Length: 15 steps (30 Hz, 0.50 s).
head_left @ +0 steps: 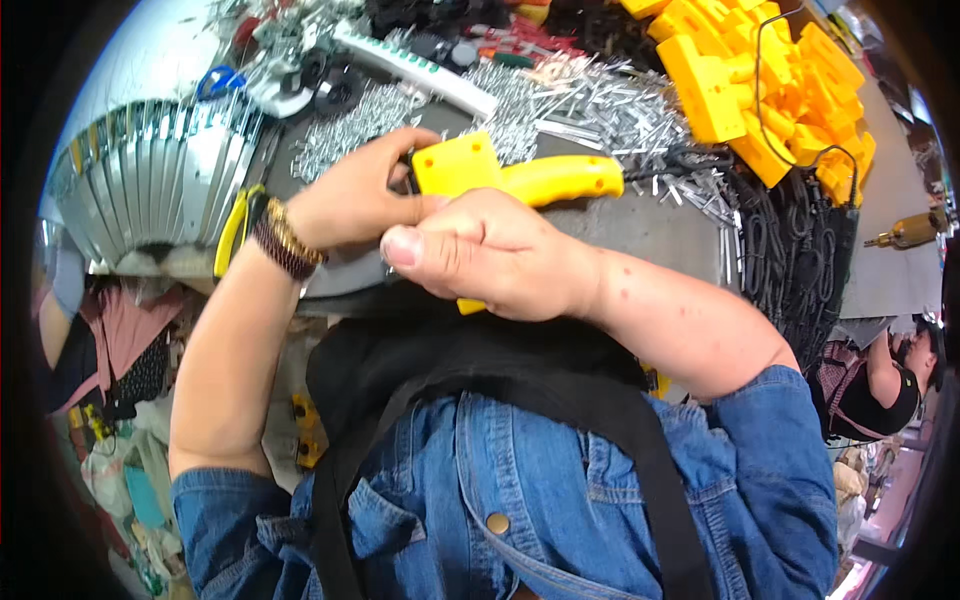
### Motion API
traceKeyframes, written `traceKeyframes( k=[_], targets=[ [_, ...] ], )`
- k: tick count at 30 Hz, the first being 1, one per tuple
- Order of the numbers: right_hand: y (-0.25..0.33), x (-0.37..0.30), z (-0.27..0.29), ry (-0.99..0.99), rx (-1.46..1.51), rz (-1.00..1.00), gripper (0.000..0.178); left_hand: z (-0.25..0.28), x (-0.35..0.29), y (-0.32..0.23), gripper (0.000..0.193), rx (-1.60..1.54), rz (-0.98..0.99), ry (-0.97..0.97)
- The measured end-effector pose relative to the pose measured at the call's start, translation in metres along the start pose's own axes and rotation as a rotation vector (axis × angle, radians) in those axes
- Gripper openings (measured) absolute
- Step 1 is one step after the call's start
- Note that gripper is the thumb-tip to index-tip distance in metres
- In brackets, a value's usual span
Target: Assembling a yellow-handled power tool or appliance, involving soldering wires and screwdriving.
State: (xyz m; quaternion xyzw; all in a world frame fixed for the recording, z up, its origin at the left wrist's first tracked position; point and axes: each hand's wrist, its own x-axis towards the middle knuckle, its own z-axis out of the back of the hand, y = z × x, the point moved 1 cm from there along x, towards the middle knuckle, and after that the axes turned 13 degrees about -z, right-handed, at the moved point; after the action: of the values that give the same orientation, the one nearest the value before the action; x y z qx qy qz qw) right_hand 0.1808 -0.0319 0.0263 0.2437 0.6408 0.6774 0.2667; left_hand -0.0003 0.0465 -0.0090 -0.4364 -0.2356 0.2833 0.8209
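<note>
A yellow plastic tool housing (pixel 455 165) with a block-shaped head and a curved handle lies just beyond my hands on the grey work surface. My left hand (pixel 365 190) grips the left edge of its head, thumb toward me, the fingertips partly hidden behind it. In front of the housing my right hand (pixel 500 255) is closed in a fist, thumb pointing left. A small yellow end (pixel 470 306) pokes out beneath that fist; what it belongs to is hidden. Pliers with yellow and black handles (pixel 232 235) lie beside my left wrist.
Small metal parts (pixel 620 110) are heaped behind the housing. Yellow housings (pixel 760 90) pile up at the far right, above black cables (pixel 775 240). Metal strips (pixel 150 185) fan out at left. A white strip (pixel 420 70) lies at the back. Another person (pixel 880 385) is at right.
</note>
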Motion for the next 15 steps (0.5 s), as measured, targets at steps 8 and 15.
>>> traceKeyframes(
  k=[8, 15],
  targets=[
    [0.042, -0.046, 0.132, -0.505, -1.435, -0.809, 0.028, -0.007, -0.014, -0.030, 0.068, 0.065, 0.035, -0.003],
    [0.028, -0.053, 0.145, -0.316, -1.380, -1.103, 0.029, -0.012, 0.059, -0.074, 0.030, 0.561, -0.376, 0.031]
  ],
)
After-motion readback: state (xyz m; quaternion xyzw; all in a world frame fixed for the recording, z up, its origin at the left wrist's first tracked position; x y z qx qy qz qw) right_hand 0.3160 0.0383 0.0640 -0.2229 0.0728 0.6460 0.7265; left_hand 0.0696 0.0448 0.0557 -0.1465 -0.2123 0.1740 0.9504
